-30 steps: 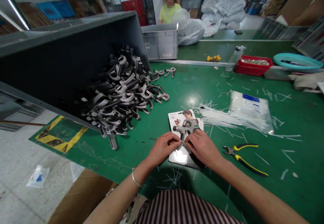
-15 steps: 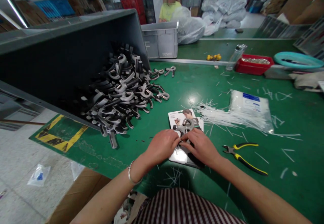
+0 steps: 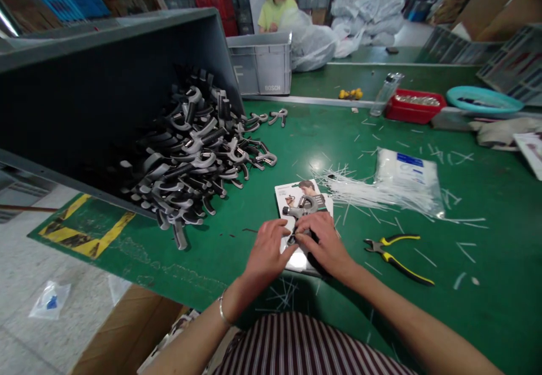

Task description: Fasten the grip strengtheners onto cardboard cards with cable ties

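A grey-and-black hand grip strengthener (image 3: 303, 209) lies on a printed cardboard packaging card (image 3: 284, 195) in front of me. My right hand (image 3: 325, 245) is closed over its lower handle, with the fingertips bent at the middle of the card. At the card's left edge my left hand (image 3: 267, 248) has thumb and fingers apart, the fingertips close to the strengthener's other handle. What lies under the right fingers is partly hidden. White cable ties (image 3: 364, 195) spread out just beyond the card. To the right rest yellow-and-black cutting pliers (image 3: 386, 253) with their handles apart.
A tipped grey bin (image 3: 231, 59) at left spills a pile of hand grips (image 3: 199, 160). A plastic bag of ties (image 3: 409, 180), a red tray (image 3: 409, 112), a clear bottle (image 3: 386, 95) and a turquoise basin (image 3: 483, 101) stand right. A person (image 3: 277, 13) is behind the table.
My left hand has drawn slightly back from the right one, and its fingers have spread. The right hand stays at the strengthener. The whole view has shifted a little.
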A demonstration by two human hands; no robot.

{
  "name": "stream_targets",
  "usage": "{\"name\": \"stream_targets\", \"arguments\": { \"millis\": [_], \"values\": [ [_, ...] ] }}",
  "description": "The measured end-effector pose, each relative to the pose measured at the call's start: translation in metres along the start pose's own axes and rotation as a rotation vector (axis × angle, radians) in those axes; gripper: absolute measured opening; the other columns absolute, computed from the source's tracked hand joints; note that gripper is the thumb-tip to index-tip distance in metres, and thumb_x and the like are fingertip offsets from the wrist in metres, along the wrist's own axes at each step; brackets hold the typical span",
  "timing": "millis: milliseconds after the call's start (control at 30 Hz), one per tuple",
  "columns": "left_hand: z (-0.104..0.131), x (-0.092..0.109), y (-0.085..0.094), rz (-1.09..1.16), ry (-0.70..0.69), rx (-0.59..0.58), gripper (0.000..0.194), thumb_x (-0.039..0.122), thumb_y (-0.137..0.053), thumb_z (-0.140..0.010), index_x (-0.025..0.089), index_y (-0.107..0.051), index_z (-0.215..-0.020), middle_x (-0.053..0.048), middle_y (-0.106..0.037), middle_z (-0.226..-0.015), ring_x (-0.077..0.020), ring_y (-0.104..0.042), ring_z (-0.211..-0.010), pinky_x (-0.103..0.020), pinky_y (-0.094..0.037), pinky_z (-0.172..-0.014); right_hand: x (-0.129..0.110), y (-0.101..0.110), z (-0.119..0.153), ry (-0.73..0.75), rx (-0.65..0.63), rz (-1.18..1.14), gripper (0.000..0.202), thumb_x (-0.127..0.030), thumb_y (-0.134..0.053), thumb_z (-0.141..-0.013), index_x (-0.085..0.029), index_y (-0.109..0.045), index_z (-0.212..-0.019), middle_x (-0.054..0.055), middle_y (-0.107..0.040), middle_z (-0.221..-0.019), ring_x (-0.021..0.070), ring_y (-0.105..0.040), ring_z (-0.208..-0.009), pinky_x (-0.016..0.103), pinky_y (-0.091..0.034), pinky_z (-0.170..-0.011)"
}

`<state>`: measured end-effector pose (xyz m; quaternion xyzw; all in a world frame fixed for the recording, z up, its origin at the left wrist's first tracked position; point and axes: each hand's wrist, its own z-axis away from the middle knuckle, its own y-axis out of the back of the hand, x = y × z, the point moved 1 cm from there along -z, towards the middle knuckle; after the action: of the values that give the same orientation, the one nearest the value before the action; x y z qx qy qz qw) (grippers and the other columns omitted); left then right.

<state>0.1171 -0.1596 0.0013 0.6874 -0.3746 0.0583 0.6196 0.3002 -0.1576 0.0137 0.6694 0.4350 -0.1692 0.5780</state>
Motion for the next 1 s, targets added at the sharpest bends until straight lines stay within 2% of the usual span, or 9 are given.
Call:
{"name": "stream_targets", "arguments": {
  "millis": [100, 200, 267, 367, 433, 533, 633, 800, 1000],
  "values": [
    [0.001, -0.006, -0.004, 0.005, 0.054, 0.068, 0.012, 0.026, -0.057, -0.091, 0.017, -0.061, -0.098, -0.013, -0.062, -0.122, -0.027, -0.052, -0.119, -0.049, -0.037, -0.106, -0.001, 0.001, 0.003, -0.028, 0.04, 0.008, 0.011, -0.025, -0.054, -0.095, -0.022, -0.061, -0.087, 0.003, -0.068, -0.099, 0.0225, -0.055, -0.105, 0.041, -0.036, -0.095],
    [0.0, -0.005, 0.007, 0.199, 0.147, 0.062, 0.012, 0.028, -0.06, -0.089, 0.018, -0.062, -0.095, -0.013, -0.059, -0.128, -0.0273, -0.053, -0.12, -0.048, -0.04, -0.104, 0.014, 0.03, 0.021, 0.011, -0.007, 0.114, 0.013, -0.026, -0.051, -0.096, -0.023, -0.063, -0.094, 0.005, -0.069, -0.105, 0.0234, -0.055, -0.11, 0.045, -0.037, -0.098],
    [-0.002, -0.006, 0.019, 0.485, 0.297, 0.068, 0.017, 0.033, -0.062, -0.087, 0.018, -0.06, -0.095, -0.012, -0.058, -0.13, -0.0245, -0.059, -0.112, -0.043, -0.048, -0.095, 0.041, 0.066, 0.047, 0.04, -0.079, 0.266, 0.019, -0.034, -0.054, -0.095, -0.025, -0.063, -0.109, 0.008, -0.065, -0.121, 0.0267, -0.052, -0.12, 0.049, -0.035, -0.102],
    [-0.007, -0.011, 0.03, 0.97, 0.583, 0.087, 0.033, 0.042, -0.064, -0.085, 0.018, -0.056, -0.107, -0.01, -0.063, -0.117, -0.0166, -0.065, -0.085, -0.031, -0.056, -0.071, 0.102, 0.125, 0.097, -0.07, -0.187, 0.581, 0.071, -0.061, -0.066, -0.078, -0.025, -0.049, -0.137, 0.018, -0.049, -0.142, 0.0397, -0.04, -0.132, 0.058, -0.036, -0.099],
    [-0.014, -0.011, 0.029, 1.169, 0.69, 0.01, 0.042, 0.045, -0.067, -0.083, 0.016, -0.056, -0.111, -0.006, -0.065, -0.097, -0.012, -0.06, -0.069, -0.024, -0.051, -0.056, 0.141, 0.153, 0.122, -0.165, -0.245, 0.724, 0.09, -0.069, -0.07, -0.068, -0.024, -0.046, -0.142, 0.023, -0.047, -0.143, 0.0461, -0.044, -0.126, 0.061, -0.04, -0.091],
    [-0.026, -0.007, 0.02, 1.258, 0.717, -0.161, 0.042, 0.044, -0.073, -0.077, 0.013, -0.059, -0.102, 0.001, -0.057, -0.074, -0.007, -0.05, -0.054, -0.016, -0.036, -0.042, 0.168, 0.169, 0.132, -0.184, -0.347, 0.682, 0.067, -0.06, -0.065, -0.076, -0.023, -0.058, -0.131, 0.022, -0.06, -0.122, 0.04, -0.057, -0.105, 0.055, -0.045, -0.083],
    [-0.035, -0.002, 0.012, 1.242, 0.718, -0.166, 0.038, 0.043, -0.074, -0.076, 0.015, -0.059, -0.096, 0.004, -0.053, -0.068, -0.0045, -0.045, -0.048, -0.013, -0.023, -0.036, 0.152, 0.164, 0.114, -0.257, -0.33, 0.4, 0.043, -0.053, -0.054, -0.087, -0.02, -0.066, -0.113, 0.017, -0.064, -0.1, 0.0305, -0.061, -0.089, 0.046, -0.048, -0.08],
    [-0.037, 0.0, 0.005, 1.127, 0.693, -0.079, 0.043, 0.043, -0.074, -0.075, 0.018, -0.055, -0.105, 0.003, -0.06, -0.076, -0.0064, -0.051, -0.05, -0.014, -0.034, -0.04, 0.091, 0.129, 0.068, -0.545, -0.272, -0.227, 0.042, -0.054, -0.035, -0.096, -0.02, -0.055, -0.11, 0.004, -0.061, -0.077, 0.0173, -0.056, -0.058, 0.031, -0.048, -0.054],
    [-0.031, 0.002, -0.001, 1.019, 0.711, -0.056, 0.049, 0.046, -0.074, -0.073, 0.019, -0.055, -0.11, 0.0, -0.065, -0.084, -0.0115, -0.06, -0.06, -0.017, -0.043, -0.046, 0.036, 0.081, 0.018, -0.041, -0.29, 0.286, 0.044, -0.034, -0.057, -0.086, -0.019, -0.055, -0.127, 0.012, -0.064, -0.112, 0.0241, -0.062, -0.095, 0.037, -0.05, -0.083]
  ]
}}
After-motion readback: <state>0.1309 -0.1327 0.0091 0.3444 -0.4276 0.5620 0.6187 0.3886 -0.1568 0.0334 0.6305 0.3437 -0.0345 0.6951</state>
